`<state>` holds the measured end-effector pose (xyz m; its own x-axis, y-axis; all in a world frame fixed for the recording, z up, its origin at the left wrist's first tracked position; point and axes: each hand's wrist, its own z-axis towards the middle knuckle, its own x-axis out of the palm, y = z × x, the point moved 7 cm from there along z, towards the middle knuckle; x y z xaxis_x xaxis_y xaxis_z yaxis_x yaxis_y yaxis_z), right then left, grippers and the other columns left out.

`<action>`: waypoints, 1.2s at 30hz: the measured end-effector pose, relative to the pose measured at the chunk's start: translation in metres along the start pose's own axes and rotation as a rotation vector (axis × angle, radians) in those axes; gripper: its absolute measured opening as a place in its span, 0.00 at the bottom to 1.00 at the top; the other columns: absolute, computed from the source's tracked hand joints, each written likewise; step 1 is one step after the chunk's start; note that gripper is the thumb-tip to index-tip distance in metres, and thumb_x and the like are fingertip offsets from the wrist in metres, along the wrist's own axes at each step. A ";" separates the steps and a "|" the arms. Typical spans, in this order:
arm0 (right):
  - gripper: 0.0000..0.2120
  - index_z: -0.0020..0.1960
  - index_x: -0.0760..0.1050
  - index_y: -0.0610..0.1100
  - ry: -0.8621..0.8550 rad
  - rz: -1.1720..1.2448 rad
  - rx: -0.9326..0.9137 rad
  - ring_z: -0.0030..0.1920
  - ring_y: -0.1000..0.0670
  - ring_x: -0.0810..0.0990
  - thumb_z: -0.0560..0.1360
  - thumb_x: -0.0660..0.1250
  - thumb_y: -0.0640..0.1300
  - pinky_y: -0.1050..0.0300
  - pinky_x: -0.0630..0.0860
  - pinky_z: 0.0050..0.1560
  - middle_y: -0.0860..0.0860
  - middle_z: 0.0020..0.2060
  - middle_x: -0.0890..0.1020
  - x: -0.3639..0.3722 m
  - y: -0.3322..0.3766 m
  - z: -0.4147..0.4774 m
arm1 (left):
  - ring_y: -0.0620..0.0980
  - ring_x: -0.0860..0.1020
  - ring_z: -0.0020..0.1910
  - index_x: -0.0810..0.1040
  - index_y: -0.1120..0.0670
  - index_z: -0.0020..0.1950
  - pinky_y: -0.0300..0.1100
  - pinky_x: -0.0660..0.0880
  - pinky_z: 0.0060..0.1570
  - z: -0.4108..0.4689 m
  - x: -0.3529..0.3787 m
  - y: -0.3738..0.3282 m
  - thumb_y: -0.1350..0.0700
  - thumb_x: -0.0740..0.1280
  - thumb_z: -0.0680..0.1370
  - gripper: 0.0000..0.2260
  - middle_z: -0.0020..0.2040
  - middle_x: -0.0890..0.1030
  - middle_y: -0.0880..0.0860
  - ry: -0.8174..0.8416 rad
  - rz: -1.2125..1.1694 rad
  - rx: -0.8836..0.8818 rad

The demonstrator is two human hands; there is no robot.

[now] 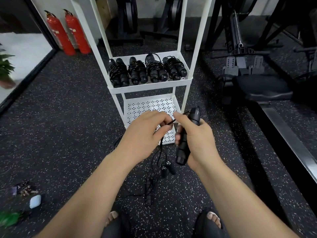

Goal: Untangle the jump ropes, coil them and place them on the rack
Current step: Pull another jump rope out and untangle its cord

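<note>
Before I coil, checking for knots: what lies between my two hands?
Head view: a short, taut stretch of black cord, pinched by the left hand, running to the right hand gripping the jump-rope handle.

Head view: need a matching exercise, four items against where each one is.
Items:
1. coiled ropes
2. black handles
3. thin cord
4. fire extinguishers

Places:
A. gripped in the right hand
B. standing left of the rack
C. on the rack's middle shelf
D. pinched by the left hand

Pairs: 1-C, 2-A, 3-D, 4-B
</note>
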<state>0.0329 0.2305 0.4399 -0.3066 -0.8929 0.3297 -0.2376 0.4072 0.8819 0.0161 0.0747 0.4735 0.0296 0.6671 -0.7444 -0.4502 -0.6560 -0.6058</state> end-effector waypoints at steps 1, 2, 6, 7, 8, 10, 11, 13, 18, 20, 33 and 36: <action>0.16 0.55 0.74 0.41 0.013 0.025 0.019 0.28 0.50 0.73 0.77 0.80 0.44 0.57 0.73 0.28 0.48 0.32 0.77 0.001 -0.002 0.000 | 0.40 0.74 0.51 0.80 0.44 0.56 0.43 0.73 0.53 0.000 0.000 -0.001 0.50 0.69 0.84 0.02 0.48 0.79 0.40 -0.004 0.000 0.002; 0.14 0.54 0.75 0.41 0.030 0.039 0.036 0.28 0.50 0.73 0.77 0.79 0.43 0.58 0.72 0.27 0.48 0.32 0.76 0.003 -0.003 -0.001 | 0.41 0.74 0.51 0.80 0.44 0.56 0.44 0.74 0.53 0.000 0.001 -0.001 0.51 0.69 0.84 0.02 0.48 0.78 0.40 -0.002 0.001 0.001; 0.06 0.51 0.80 0.40 0.119 0.023 0.097 0.29 0.51 0.74 0.78 0.76 0.39 0.59 0.73 0.28 0.46 0.33 0.80 0.007 -0.002 -0.001 | 0.42 0.74 0.49 0.79 0.44 0.55 0.47 0.74 0.51 0.000 0.003 0.000 0.53 0.69 0.84 0.03 0.46 0.78 0.41 0.048 -0.052 -0.018; 0.05 0.51 0.80 0.40 0.106 -0.002 0.080 0.30 0.51 0.75 0.78 0.76 0.38 0.59 0.74 0.29 0.45 0.34 0.81 0.005 0.000 0.001 | 0.43 0.74 0.49 0.79 0.42 0.54 0.47 0.74 0.50 0.000 0.005 0.000 0.51 0.69 0.84 0.03 0.46 0.78 0.42 0.066 -0.078 -0.022; 0.05 0.51 0.80 0.40 0.090 -0.030 0.056 0.30 0.51 0.75 0.78 0.75 0.38 0.58 0.74 0.30 0.44 0.35 0.82 0.002 0.003 0.002 | 0.44 0.75 0.47 0.78 0.41 0.54 0.47 0.75 0.49 -0.001 0.007 0.000 0.50 0.69 0.84 0.03 0.45 0.79 0.42 0.086 -0.112 -0.039; 0.04 0.51 0.81 0.40 0.077 -0.069 0.010 0.31 0.50 0.77 0.78 0.75 0.37 0.57 0.74 0.32 0.44 0.36 0.84 0.000 0.009 0.002 | 0.44 0.74 0.41 0.77 0.41 0.52 0.45 0.74 0.44 -0.001 0.013 0.003 0.52 0.69 0.83 0.05 0.43 0.79 0.42 0.128 -0.187 -0.097; 0.04 0.51 0.81 0.39 0.075 -0.072 -0.009 0.31 0.50 0.77 0.78 0.75 0.37 0.56 0.74 0.32 0.44 0.36 0.84 0.000 0.011 0.001 | 0.43 0.72 0.38 0.75 0.42 0.52 0.44 0.72 0.42 -0.001 0.017 0.005 0.53 0.70 0.83 0.06 0.41 0.78 0.41 0.151 -0.213 -0.126; 0.04 0.51 0.80 0.40 0.068 -0.043 -0.045 0.31 0.51 0.77 0.79 0.75 0.37 0.57 0.74 0.33 0.44 0.37 0.84 -0.003 0.020 0.001 | 0.43 0.70 0.36 0.73 0.43 0.49 0.44 0.70 0.40 -0.002 0.023 0.010 0.54 0.72 0.82 0.09 0.38 0.76 0.44 0.199 -0.225 -0.154; 0.05 0.50 0.78 0.42 0.029 0.066 -0.155 0.30 0.52 0.76 0.79 0.74 0.37 0.60 0.74 0.31 0.46 0.36 0.83 -0.017 0.058 -0.002 | 0.46 0.72 0.38 0.75 0.43 0.47 0.46 0.71 0.41 -0.005 0.023 0.029 0.47 0.75 0.80 0.10 0.41 0.79 0.51 0.239 -0.220 -0.241; 0.06 0.51 0.77 0.41 0.011 0.115 -0.188 0.31 0.52 0.76 0.80 0.74 0.37 0.61 0.74 0.32 0.47 0.35 0.83 -0.025 0.070 -0.004 | 0.45 0.72 0.38 0.76 0.42 0.47 0.45 0.72 0.42 -0.006 0.020 0.036 0.45 0.75 0.80 0.09 0.40 0.78 0.45 0.247 -0.175 -0.254; 0.06 0.50 0.76 0.43 -0.076 0.222 -0.263 0.32 0.53 0.76 0.81 0.73 0.38 0.61 0.72 0.33 0.49 0.35 0.82 -0.045 0.084 -0.006 | 0.52 0.80 0.34 0.85 0.41 0.51 0.46 0.78 0.39 -0.006 0.016 0.072 0.43 0.69 0.84 0.07 0.36 0.82 0.45 0.243 0.086 -0.376; 0.11 0.56 0.77 0.42 -0.043 0.214 -0.233 0.32 0.53 0.75 0.79 0.77 0.42 0.61 0.73 0.33 0.49 0.37 0.82 -0.041 0.076 -0.004 | 0.47 0.78 0.32 0.86 0.40 0.52 0.46 0.79 0.41 -0.004 0.012 0.072 0.42 0.69 0.84 0.07 0.34 0.82 0.46 0.196 0.059 -0.357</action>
<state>0.0310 0.2971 0.4952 -0.3664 -0.7810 0.5058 0.0524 0.5254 0.8492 -0.0122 0.0347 0.4198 0.1981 0.5676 -0.7991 -0.1195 -0.7952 -0.5944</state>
